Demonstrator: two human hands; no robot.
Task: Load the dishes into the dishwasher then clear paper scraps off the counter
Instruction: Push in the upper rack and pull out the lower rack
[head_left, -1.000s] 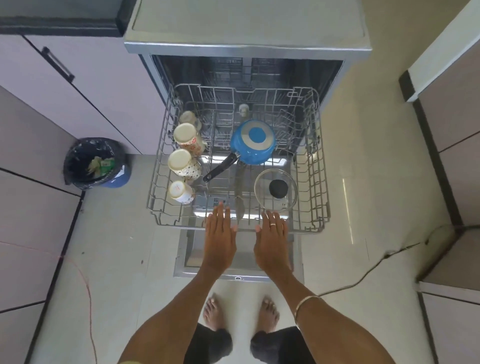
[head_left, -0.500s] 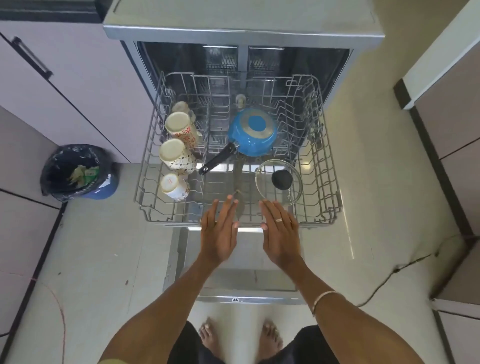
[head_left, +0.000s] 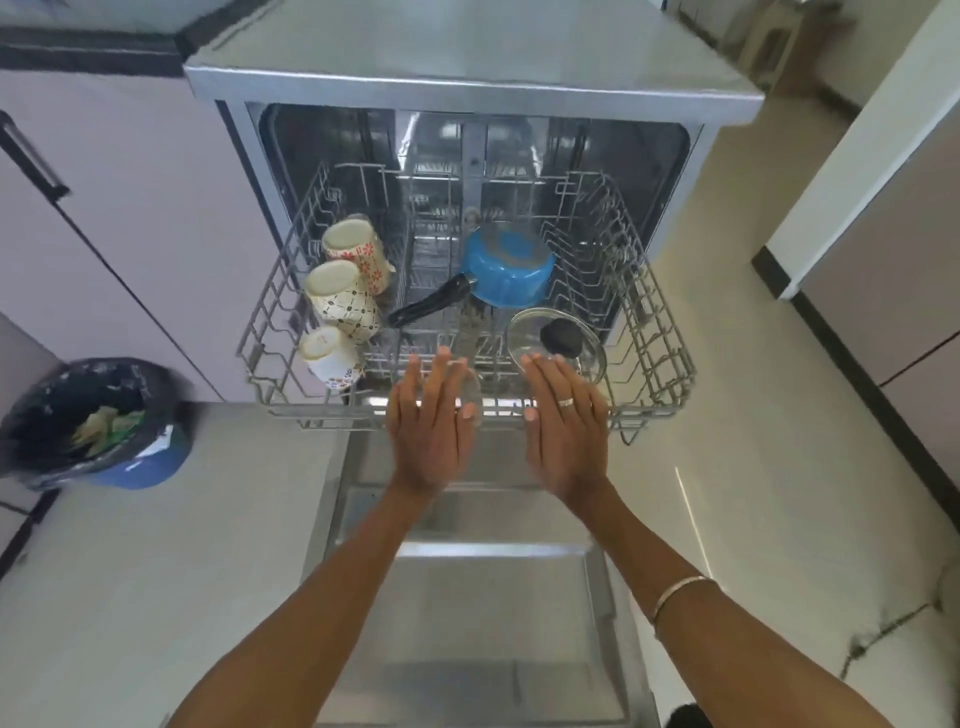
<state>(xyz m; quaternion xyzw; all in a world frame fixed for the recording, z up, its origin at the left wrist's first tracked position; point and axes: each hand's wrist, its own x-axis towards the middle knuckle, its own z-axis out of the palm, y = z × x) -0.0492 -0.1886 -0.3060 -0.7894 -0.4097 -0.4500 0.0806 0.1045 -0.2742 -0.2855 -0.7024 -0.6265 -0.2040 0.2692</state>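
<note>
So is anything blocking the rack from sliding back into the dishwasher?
Nothing visible does. The rack is partly out, and the dark opening behind it looks clear. The pot, lid and cups all sit inside it. Both hands are at its front edge, fingers straight.

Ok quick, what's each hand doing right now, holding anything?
Left hand: open, fingers straight, at the rack front edge, holding nothing.
Right hand: open, fingers straight, holding nothing.
</note>
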